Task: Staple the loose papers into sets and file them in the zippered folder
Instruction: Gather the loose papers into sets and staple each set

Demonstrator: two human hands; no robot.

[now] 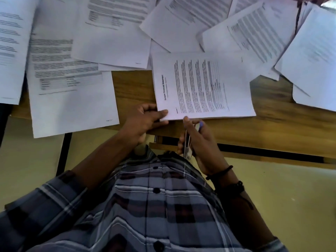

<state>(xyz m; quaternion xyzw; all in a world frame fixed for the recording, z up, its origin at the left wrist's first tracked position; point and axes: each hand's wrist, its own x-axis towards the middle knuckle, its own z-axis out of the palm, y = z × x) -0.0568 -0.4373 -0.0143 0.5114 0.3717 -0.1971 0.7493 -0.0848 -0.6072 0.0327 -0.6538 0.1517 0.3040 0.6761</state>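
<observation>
Silver with a purple tip, the stapler [187, 142] sits in the right hand [201, 148], fingers curled round it, its nose at the near edge of the paper set [203, 86]. Whether the sheets sit inside its mouth is unclear. The left hand [145, 120] pinches the set's near-left corner, thumb on top. The set lies on the wooden table [272, 124], partly over its front edge. Loose papers [72, 88] overlap all around. Dark bracelets [221, 172] circle the right wrist.

Wooden table [283, 122] on black frame [63, 153], pale yellow floor [272, 188]
</observation>
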